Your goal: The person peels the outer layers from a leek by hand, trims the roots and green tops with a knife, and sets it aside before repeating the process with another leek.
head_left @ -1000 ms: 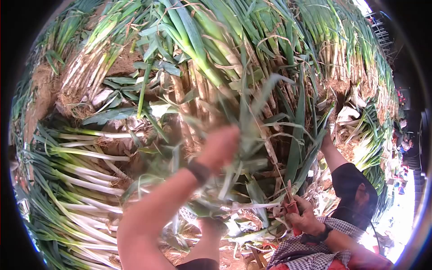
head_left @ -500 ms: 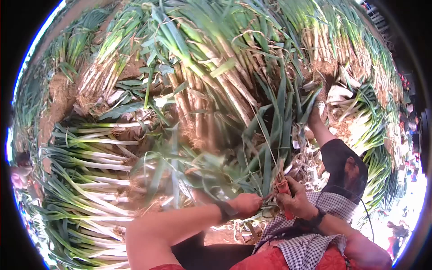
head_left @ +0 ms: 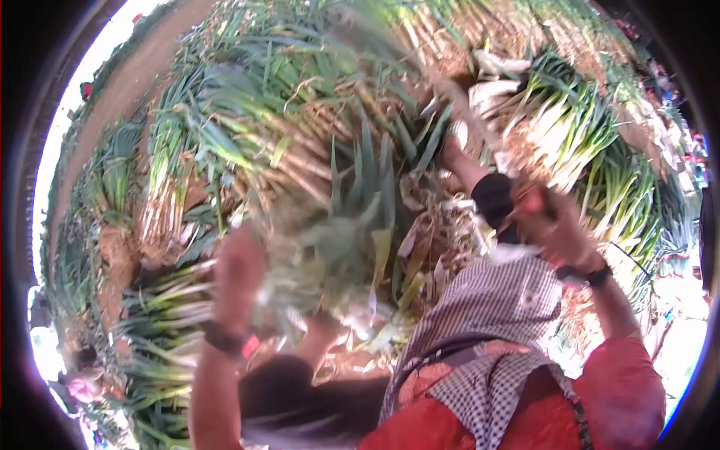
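Observation:
My right hand, smeared by motion, is raised beside the right knee with its fingers wrapped around something reddish. From it a blurred green onion stretches up and to the left, its pale stalk ending in green leaves over the heap. My left hand is held apart on the left, beside the cleaned green onions; its fingers are too blurred to make out. A heap of unpeeled green onions with brownish stalks lies ahead, and loose green leaves cover the ground between my hands.
Dry stripped skins lie by my right foot. More cleaned green onions are spread at the right, and soil-covered bundles stand at the left. A checked apron covers my lap. A dirt path runs at the upper left.
My hands, together over my lap before, have parted: the left moved left and up, the right moved up and right with a green onion. The view has shifted too.

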`<action>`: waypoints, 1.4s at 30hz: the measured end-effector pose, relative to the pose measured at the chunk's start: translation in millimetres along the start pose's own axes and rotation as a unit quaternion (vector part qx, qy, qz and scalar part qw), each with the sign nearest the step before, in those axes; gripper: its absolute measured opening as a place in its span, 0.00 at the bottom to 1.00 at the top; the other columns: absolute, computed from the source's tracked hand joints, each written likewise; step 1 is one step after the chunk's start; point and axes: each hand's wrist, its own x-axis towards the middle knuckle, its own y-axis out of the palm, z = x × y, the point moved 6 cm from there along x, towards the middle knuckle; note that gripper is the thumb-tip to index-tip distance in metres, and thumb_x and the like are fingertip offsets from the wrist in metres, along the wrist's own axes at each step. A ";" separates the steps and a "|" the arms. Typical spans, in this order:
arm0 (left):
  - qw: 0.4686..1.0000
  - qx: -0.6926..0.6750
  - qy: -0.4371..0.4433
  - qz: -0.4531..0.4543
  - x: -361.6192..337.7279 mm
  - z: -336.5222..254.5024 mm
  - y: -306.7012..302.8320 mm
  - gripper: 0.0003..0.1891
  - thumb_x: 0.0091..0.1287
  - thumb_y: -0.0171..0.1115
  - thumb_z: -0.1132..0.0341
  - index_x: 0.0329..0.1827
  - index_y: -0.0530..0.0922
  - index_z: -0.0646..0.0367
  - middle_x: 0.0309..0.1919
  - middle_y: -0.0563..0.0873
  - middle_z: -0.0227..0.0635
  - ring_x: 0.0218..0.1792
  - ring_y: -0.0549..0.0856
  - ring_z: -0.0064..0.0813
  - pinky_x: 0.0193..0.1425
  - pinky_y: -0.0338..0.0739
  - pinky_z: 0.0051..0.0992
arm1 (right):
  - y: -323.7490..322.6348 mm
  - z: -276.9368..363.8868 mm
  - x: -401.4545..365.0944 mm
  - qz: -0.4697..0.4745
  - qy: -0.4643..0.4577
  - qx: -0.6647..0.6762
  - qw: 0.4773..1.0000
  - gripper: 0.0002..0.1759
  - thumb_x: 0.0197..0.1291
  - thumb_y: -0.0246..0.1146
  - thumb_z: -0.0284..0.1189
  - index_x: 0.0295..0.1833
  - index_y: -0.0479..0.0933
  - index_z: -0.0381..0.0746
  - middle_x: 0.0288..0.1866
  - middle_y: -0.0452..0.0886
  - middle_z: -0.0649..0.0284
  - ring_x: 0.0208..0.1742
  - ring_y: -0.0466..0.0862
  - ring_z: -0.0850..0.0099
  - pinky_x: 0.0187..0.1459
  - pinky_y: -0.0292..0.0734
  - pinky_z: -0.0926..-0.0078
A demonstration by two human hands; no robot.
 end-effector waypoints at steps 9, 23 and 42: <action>0.833 0.330 -0.120 -0.428 34.2 -26.7 -350.0 0.13 0.70 0.58 0.62 0.43 0.86 0.62 0.29 0.88 0.41 0.28 0.83 0.31 0.38 0.78 0.34 | -80.5 -170.6 -67.1 -0.141 0.220 0.214 0.941 0.11 0.66 0.61 0.32 0.48 0.78 0.37 0.30 0.73 0.76 0.26 0.68 0.87 0.25 0.62 0.86; 0.937 0.266 -0.226 0.032 -36.5 42.7 -121.9 0.22 0.67 0.61 0.61 0.57 0.76 0.71 0.47 0.82 0.60 0.49 0.81 0.53 0.57 0.73 0.42 | 38.5 -274.5 -137.5 -0.032 0.296 -0.015 0.954 0.24 0.64 0.64 0.38 0.58 0.75 0.31 0.44 0.85 0.57 0.44 0.83 0.70 0.45 0.77 0.70; 0.971 0.126 -0.144 0.146 4.0 -81.0 -37.9 0.14 0.65 0.63 0.63 0.44 0.78 0.67 0.33 0.82 0.52 0.39 0.81 0.56 0.47 0.74 0.48 | 50.5 -377.2 -158.1 -0.007 0.346 -0.172 0.922 0.36 0.57 0.64 0.45 0.65 0.70 0.32 0.57 0.78 0.42 0.59 0.79 0.49 0.58 0.74 0.55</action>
